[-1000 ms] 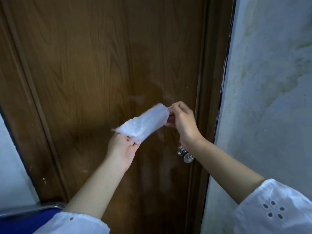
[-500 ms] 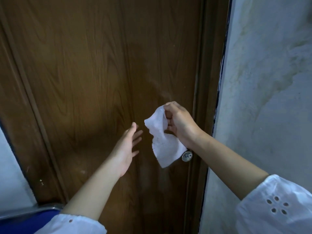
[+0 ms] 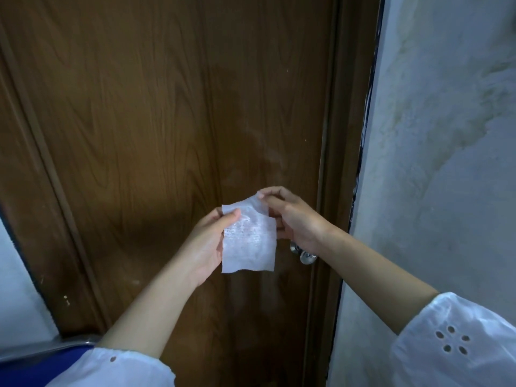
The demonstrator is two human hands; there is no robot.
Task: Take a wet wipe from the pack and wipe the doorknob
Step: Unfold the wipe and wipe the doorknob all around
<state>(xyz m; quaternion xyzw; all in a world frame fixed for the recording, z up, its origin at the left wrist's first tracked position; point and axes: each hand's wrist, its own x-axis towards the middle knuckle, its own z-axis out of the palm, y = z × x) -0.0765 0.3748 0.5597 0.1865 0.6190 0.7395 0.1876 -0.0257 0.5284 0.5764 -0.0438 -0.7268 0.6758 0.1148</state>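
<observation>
A white wet wipe [image 3: 249, 241] hangs flat and unfolded in front of the brown door. My left hand [image 3: 208, 241] pinches its upper left corner. My right hand [image 3: 293, 219] pinches the upper right corner. The silver doorknob [image 3: 305, 257] shows just below my right wrist, partly hidden by it, to the right of the wipe. The wipe is held apart from the knob. The pack of wipes is not in view.
The brown wooden door [image 3: 167, 121] fills the middle, with its frame [image 3: 332, 163] on the right. A rough pale wall [image 3: 446, 149] stands to the right. A blue thing with a metal rim [image 3: 36, 358] sits at the bottom left.
A second ago both hands held the wipe stretched out. Then my left hand let go and the wipe dangled from my right. Now my left hand holds it again, spread flat.
</observation>
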